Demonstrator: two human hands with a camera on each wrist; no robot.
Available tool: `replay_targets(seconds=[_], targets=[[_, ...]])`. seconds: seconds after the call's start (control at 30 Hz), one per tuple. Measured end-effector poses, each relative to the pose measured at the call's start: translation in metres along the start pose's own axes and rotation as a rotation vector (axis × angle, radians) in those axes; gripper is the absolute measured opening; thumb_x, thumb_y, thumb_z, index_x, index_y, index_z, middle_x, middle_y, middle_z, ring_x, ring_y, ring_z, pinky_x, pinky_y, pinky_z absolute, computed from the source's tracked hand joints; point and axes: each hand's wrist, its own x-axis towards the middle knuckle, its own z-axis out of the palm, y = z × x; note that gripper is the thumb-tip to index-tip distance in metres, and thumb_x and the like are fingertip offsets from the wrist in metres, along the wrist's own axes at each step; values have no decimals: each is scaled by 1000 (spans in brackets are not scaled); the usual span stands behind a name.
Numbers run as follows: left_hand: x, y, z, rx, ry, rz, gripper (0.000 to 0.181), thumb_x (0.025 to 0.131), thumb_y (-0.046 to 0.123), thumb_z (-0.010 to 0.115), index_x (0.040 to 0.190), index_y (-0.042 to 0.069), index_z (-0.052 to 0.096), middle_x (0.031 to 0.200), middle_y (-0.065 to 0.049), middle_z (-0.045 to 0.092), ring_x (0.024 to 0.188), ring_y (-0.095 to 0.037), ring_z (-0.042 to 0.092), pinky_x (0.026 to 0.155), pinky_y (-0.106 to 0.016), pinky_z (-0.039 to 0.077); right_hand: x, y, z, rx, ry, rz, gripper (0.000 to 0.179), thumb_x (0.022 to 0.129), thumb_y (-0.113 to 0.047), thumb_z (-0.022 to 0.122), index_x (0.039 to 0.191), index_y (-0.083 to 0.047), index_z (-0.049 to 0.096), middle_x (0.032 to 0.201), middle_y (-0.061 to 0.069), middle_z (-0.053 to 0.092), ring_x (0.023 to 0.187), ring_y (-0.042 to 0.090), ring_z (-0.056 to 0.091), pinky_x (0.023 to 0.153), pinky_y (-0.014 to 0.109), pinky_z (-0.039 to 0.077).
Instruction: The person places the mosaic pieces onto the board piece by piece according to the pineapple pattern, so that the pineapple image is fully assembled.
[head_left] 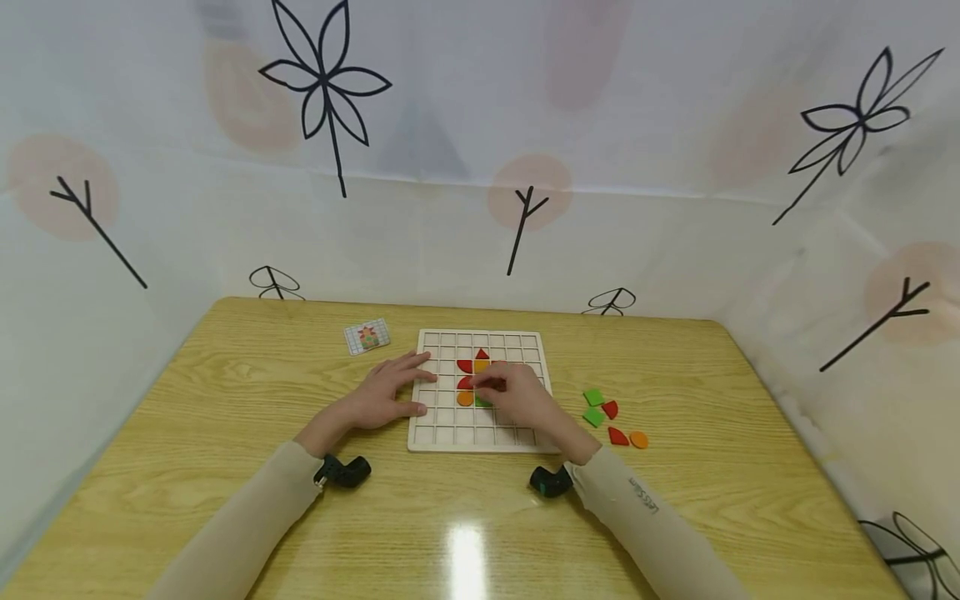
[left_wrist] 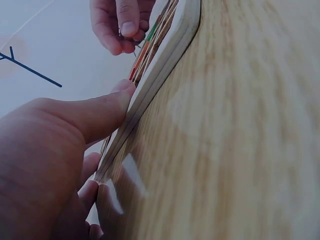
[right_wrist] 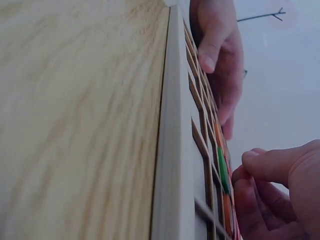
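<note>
Where the rear is closed off by a pale patterned backdrop (head_left: pixel 420 242), a wooden table (head_left: pixel 390 533) is set before it. On the table's middle a pale gridded board (head_left: pixel 442 435) is laid flat. Its left edge is touched by the left hand (head_left: pixel 382 393), whose fingers are spread and relaxed, with nothing gripped. The right hand (head_left: pixel 519 393) is held over the board's middle, its fingers curled and its thumb and fingertips brought together; whether a piece is pinched there cannot be told. Near the board's upper left corner a small card (head_left: pixel 367 337) printed with a coloured figure is placed. Around the right fingertips, a red triangle (head_left: pixel 482 354), two red rounded pieces (head_left: pixel 465 366), a yellow piece (head_left: pixel 481 366), an orange disc (head_left: pixel 465 399) and a partly hidden green piece (head_left: pixel 482 402) are set in the grid. To the board's right, two green squares (head_left: pixel 593 397), two red wedges (head_left: pixel 618 437) and a loose orange disc (head_left: pixel 638 439) are scattered.
</note>
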Motion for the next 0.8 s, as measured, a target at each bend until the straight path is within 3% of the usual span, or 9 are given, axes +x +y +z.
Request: replay_targets(seconds=[0.3, 0.57, 0.8], targets=[[-1, 2, -1, -5, 3, -2, 49, 96, 34, 68, 138, 12, 59, 161, -15, 27, 149, -38, 16, 112, -68, 9, -29, 36, -45, 40, 68, 85, 15, 94, -4, 68, 107, -6, 75, 107, 7, 71, 90, 20, 65, 79, 34, 54], [-1, 2, -2, -8, 1, 2, 49, 96, 33, 68, 138, 11, 59, 162, -15, 26, 149, -39, 15, 112, -68, 9, -75, 78, -97, 1, 133, 176, 18, 96, -12, 68, 112, -3, 72, 108, 13, 70, 87, 22, 65, 66, 28, 54], [0, 0, -1, -11, -2, 1, 49, 96, 32, 68, 139, 11, 58, 162, -15, 25, 149, -39, 14, 112, -68, 8, -112, 101, -128, -58, 128, 238, 19, 97, -12, 67, 113, -1, 71, 107, 13, 70, 87, 18, 62, 67, 26, 50]])
